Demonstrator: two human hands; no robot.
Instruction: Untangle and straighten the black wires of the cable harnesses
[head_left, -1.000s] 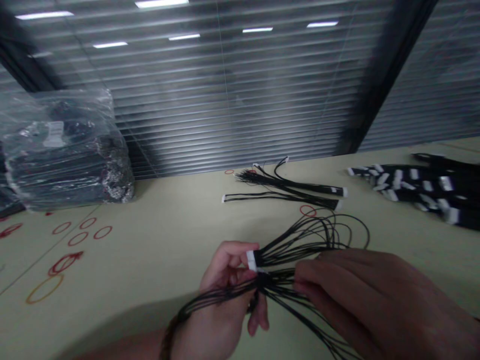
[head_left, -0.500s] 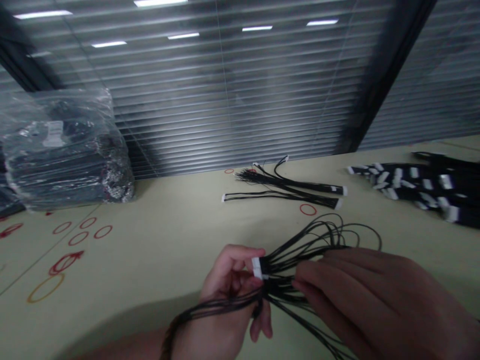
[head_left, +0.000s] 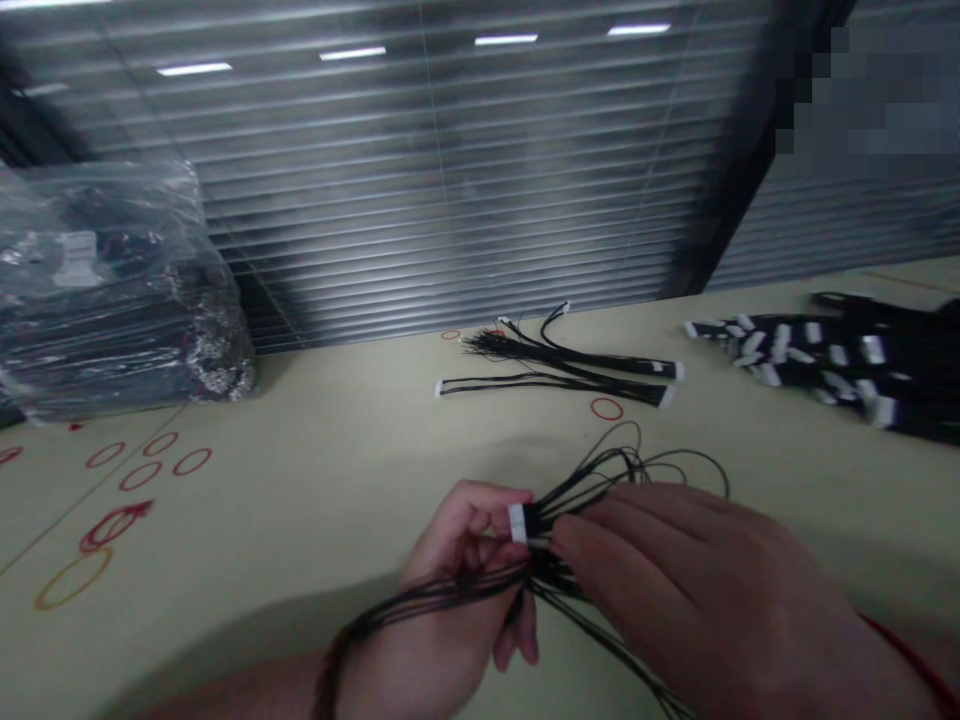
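My left hand (head_left: 457,580) pinches a bundle of thin black wires (head_left: 600,470) at its white connector (head_left: 517,522), low in the middle of the view. The wires loop out to the right and also trail back over my left wrist. My right hand (head_left: 697,590) lies over the wires just right of the connector, its fingers closed around the strands.
On the pale table (head_left: 315,470) lie more black wire harnesses (head_left: 562,370) further back, a heap of bundled harnesses (head_left: 825,360) at the right, a clear plastic bag of dark goods (head_left: 112,290) at the left, and red rubber bands (head_left: 139,475). Window blinds stand behind.
My right hand has slid left along the wires toward the connector, and the wire loop at the right has shrunk. The left hand has held its grip.
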